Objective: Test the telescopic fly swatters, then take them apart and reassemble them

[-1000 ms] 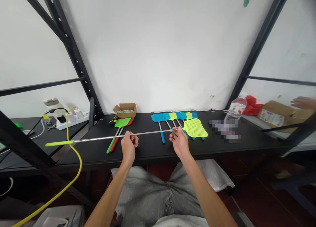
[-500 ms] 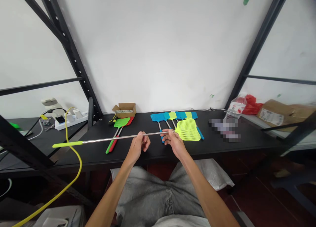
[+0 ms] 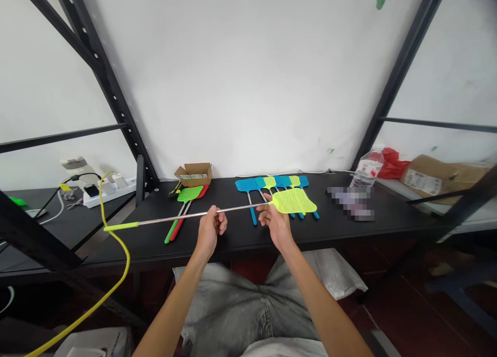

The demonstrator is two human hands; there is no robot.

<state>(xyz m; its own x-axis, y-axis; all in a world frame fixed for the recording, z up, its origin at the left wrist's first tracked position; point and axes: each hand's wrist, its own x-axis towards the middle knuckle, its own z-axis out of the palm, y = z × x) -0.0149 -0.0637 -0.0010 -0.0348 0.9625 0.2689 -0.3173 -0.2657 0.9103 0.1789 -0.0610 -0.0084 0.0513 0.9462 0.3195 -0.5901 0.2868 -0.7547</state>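
Note:
A yellow-green fly swatter (image 3: 295,200) with a long metal rod spans the space above the black table. My left hand (image 3: 212,225) pinches the rod near its middle. My right hand (image 3: 275,221) holds the rod's other end, right at the perforated swatter head, with some fingers spread. The yellow-green handle (image 3: 122,226) points left past the yellow cable. Behind my right hand lies a row of blue and yellow-green fly swatters (image 3: 246,185). To the left of my left hand rest a green fly swatter (image 3: 189,194) and a red fly swatter (image 3: 180,223).
An open cardboard box (image 3: 196,174) stands at the back. A plastic bottle (image 3: 367,168) and a red bag (image 3: 393,163) are at the right. A yellow cable (image 3: 125,253) hangs over the left table edge. Black shelf posts (image 3: 112,95) frame the sides.
The rod looks shorter, with the handle end shifted right. My left hand has moved slightly left. The swatter head has tilted and looks flatter.

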